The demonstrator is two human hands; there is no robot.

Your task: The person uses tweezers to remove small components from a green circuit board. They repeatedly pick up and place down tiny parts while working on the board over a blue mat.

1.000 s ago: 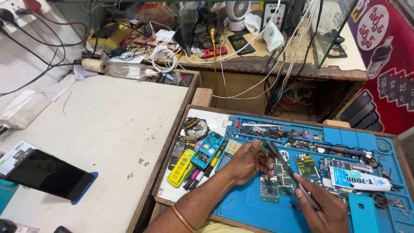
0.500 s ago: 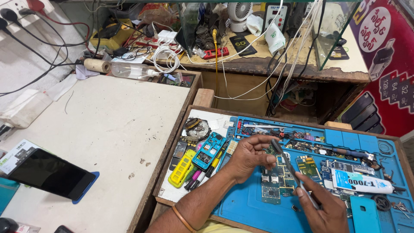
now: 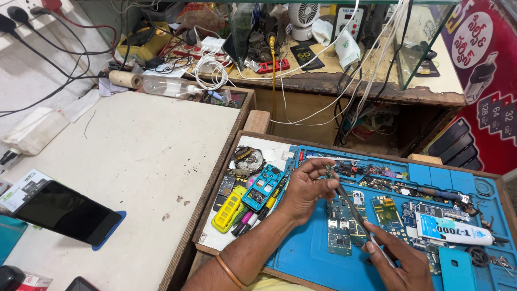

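A small dark component sits pinched between the fingertips of the person's left hand above the blue repair mat, while the right hand closes on slim tweezers whose tip reaches that component, circuit boards lying beneath.

circuit boards on mat, glue tube right; phone far left

White tabletop lies open — blue mat crowded with circuit boards.
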